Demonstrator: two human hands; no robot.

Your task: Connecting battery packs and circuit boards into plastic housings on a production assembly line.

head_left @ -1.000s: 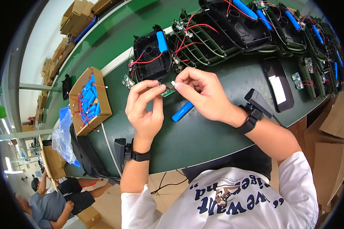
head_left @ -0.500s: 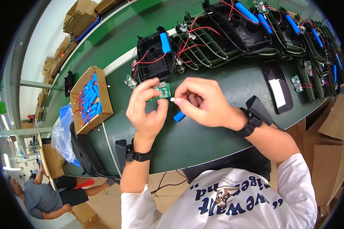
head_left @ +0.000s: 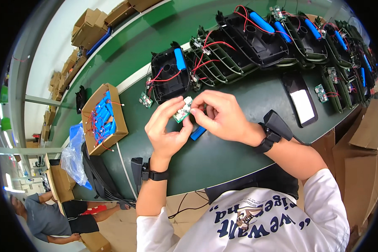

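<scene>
Hands, left hand (head_left: 166, 128) and right hand (head_left: 220, 115), pinch a small green circuit board (head_left: 183, 109) with white parts between fingertips.

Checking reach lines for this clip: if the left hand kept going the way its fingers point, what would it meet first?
The left hand points up and away toward the open black housing with a blue battery cell. That housing looks first in line beyond the small circuit board it holds, though depth is unclear.
</scene>
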